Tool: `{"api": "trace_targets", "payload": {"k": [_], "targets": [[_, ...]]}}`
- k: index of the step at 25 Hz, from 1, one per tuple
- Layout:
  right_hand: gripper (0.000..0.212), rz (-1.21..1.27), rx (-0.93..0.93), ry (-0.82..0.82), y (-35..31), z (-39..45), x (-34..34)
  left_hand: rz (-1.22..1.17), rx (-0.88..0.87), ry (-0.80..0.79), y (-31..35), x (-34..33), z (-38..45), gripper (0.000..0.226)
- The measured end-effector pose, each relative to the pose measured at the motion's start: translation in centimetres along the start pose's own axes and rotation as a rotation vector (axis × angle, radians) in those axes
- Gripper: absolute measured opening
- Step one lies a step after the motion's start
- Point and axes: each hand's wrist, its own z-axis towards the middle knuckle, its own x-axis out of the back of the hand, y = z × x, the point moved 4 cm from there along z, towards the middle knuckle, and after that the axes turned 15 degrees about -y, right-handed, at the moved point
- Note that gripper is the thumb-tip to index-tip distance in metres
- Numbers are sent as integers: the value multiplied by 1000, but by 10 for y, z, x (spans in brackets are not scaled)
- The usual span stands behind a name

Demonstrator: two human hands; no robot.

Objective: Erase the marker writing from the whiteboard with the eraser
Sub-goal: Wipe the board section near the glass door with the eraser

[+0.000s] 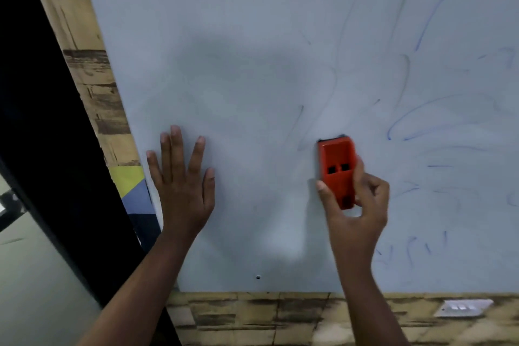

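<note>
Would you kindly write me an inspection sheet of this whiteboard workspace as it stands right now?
Surface: whiteboard, left part mostly wiped, faint smears.
Job's things: orange eraser against the board; blue marker writing remains at right and lower right.
Clutter: nothing seen.
Grippers: left hand flat on the board, fingers spread; right hand grips the eraser.
Cables: nothing seen.
Surroundings: wood-patterned wall around the board, white switch plate below right, dark frame at left.

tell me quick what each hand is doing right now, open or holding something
Left hand: open, fingers straight, flat on the whiteboard.
Right hand: holding the orange eraser against the whiteboard.
</note>
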Motion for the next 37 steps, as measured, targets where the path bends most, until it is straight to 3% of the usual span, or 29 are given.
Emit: {"api": "trace_targets", "payload": {"k": [2,5,10,13,17,24,27,30,34,37], "targets": [[73,45,-47,36,-3,2,8,61,-33,17,-5,-13,-3,61],[69,-114,42,-21,-2,-16,-15,83,-51,53,-7,-20,-6,61],[67,-520,259,-447,32,-111,-96,69,-61,74,-10,-21,-6,60],[71,-546,268,-508,38,-129,-105,81,-74,83,-10,-22,-9,61],[72,-407,243,-361,3,-70,-79,77,-50,78,-10,-19,-8,61],[71,186,-170,187,12,6,18,78,-56,84,-9,-21,-9,61],[68,248,-227,266,7,14,25,94,-62,89,-8,-22,-8,61],[76,58,-94,193,-18,20,2,91,-59,93,-8,-21,-9,62],[78,-271,203,-180,-53,-11,-70,86,-48,93,-8,-22,-8,63],[78,-421,328,-314,-59,-30,-95,99,-55,87,-9,-22,-9,62]]}}
